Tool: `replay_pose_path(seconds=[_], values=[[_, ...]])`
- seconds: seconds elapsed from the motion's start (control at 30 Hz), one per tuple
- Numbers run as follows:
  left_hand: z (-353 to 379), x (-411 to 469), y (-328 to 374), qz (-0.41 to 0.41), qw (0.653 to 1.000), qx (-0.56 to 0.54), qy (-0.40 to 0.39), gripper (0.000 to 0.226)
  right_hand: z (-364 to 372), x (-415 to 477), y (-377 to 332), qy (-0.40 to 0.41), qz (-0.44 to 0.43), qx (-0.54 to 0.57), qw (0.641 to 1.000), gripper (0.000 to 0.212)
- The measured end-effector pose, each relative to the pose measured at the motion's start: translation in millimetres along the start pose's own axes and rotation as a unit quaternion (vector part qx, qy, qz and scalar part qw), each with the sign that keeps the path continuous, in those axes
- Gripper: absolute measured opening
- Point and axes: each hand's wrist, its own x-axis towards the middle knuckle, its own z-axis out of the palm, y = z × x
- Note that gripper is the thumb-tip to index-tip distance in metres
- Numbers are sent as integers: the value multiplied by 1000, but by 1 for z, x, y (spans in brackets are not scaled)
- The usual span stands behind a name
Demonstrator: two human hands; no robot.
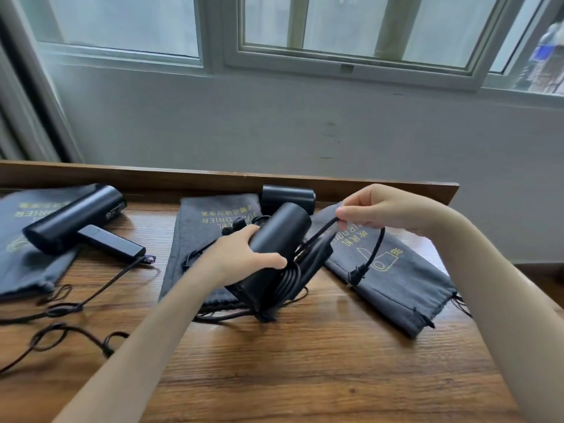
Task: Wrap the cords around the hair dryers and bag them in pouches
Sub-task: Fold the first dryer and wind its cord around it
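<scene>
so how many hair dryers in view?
3: left dryer on the left pouch, middle dryer in the left hand, back dryer by the rail, partly hidden.

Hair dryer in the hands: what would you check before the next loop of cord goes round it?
1. Left hand grips black cylindrical hair dryer: ok.
2. Right hand pinches thin black cord: ok.
3. Wound loops sit together on the dryer: ok.
4. Black plug hangs free, untangled: ok.
5. Grey drawstring pouch mouth open: cannot tell.
</scene>
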Motion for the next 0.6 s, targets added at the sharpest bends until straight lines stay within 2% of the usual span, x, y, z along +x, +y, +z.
replay_pose_path(seconds=[0.07, 0.1, 0.2, 0.3, 0.43, 0.47, 0.53, 0.6], values=[[7, 1, -5, -15, 986, -168, 11, 78, 7, -2, -12, 14, -34, -9, 999, 30], [11, 2, -7, -16, 964, -263, 21, 73, 10, -4, -18, 10, -45, -7, 999, 29], [19, 2, -9, -31, 896, -440, 58, 68, 24, -8, -21, -35, -83, 1, 996, 29], [26, 3, -4, -26, 807, -587, 54, 62, 45, -6, -17, -55, -104, -6, 993, 31], [25, 0, 12, 40, 677, -735, 19, 52, 80, -1, -7, -120, -85, 114, 983, 37], [24, -1, 12, 59, 655, -754, 5, 52, 86, 1, -1, -139, -90, 143, 976, 38], [23, -2, 8, 91, 634, -768, -23, 55, 92, 4, 12, -158, -101, 152, 970, 36], [21, -2, 0, 113, 630, -767, -46, 54, 91, 6, 26, -159, -106, 131, 973, 36]])
